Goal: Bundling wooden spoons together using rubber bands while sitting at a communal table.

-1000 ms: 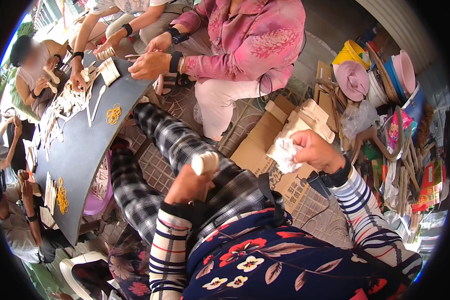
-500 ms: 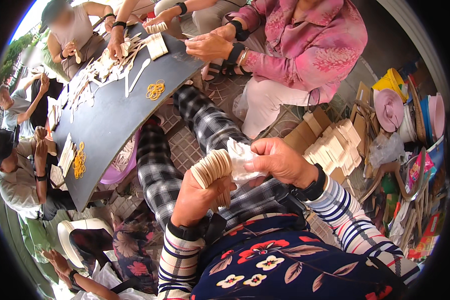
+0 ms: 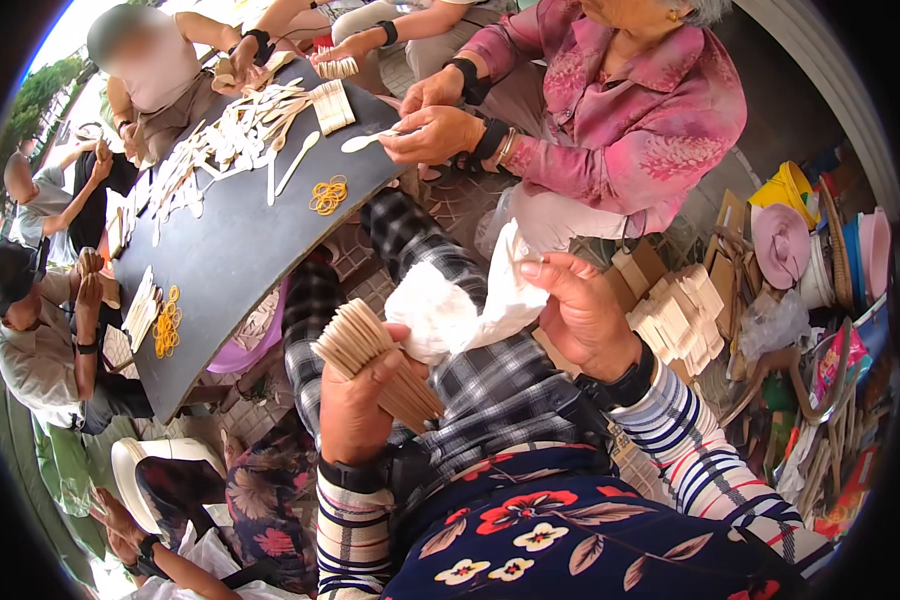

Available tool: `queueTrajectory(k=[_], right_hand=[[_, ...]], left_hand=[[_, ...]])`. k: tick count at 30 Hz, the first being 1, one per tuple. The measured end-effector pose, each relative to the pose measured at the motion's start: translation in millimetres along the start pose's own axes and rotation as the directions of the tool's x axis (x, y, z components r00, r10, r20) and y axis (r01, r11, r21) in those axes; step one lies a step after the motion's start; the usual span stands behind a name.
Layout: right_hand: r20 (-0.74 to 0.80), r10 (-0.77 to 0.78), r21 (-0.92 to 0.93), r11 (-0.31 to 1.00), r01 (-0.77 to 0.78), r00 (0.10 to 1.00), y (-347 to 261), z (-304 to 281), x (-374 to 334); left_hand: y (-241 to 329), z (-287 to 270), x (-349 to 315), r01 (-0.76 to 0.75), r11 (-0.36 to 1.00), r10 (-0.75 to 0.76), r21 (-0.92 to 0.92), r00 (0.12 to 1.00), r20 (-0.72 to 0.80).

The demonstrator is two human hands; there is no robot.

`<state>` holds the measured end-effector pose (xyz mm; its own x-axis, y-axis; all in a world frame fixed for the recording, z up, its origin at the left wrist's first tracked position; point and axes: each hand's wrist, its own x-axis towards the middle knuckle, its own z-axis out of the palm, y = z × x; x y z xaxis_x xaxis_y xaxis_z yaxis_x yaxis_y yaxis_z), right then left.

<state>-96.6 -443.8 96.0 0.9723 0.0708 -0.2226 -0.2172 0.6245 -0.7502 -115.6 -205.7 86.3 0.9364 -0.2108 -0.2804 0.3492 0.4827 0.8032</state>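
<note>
A thick bundle of wooden spoons [image 3: 358, 345], seen largely by its handles, lies tilted in my left hand [image 3: 353, 410], whose fingers and thumb wrap round it. Over my lap, a crumpled white cloth [image 3: 432, 312] spreads out, pinched at one corner between the thumb and fingers of my right hand [image 3: 588, 312]. Its other side reaches my left hand, close to the bundle; I cannot tell if those fingers grip it too. On the dark table [image 3: 240, 235] ahead lie a pile of loose wooden spoons [image 3: 235, 135] and yellow rubber bands [image 3: 328, 195].
Across from me a person in a pink shirt [image 3: 620, 130] holds a wooden spoon [image 3: 362, 142]. Several others sit round the table. At my right, stacked wooden spoons [image 3: 680, 320] lie on cardboard, near a yellow bucket [image 3: 785, 190]. A purple tub [image 3: 245, 345] stands under the table edge.
The white cloth, bunched up before, is now spread wider as my right hand moved up and right. My left hand has moved left and turned the spoon bundle.
</note>
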Motion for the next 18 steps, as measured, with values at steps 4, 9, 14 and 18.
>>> queueTrajectory(k=[4, 9, 14, 18], right_hand=[[0.011, 0.006, 0.054, 0.999, -0.006, 1.0, -19, 11, -3], [0.155, -0.021, -0.089, 0.995, 0.035, 0.988, -24, 16, 0], [0.178, -0.145, -0.362, 0.91, 0.201, 0.973, -24, 19, 2], [0.189, -0.128, -0.305, 0.935, 0.182, 0.974, -27, 25, -3]], left_hand=[[0, -23, 1, -0.085, 0.996, 0.081, -0.032, 0.991, -0.11], [-5, -40, -1, -0.104, 0.994, 0.1, -0.015, 0.981, -0.166], [-13, -41, -4, -0.097, 0.993, 0.082, -0.065, 0.977, -0.199], [-17, -45, -4, -0.088, 0.993, 0.071, -0.081, 0.978, -0.196]])
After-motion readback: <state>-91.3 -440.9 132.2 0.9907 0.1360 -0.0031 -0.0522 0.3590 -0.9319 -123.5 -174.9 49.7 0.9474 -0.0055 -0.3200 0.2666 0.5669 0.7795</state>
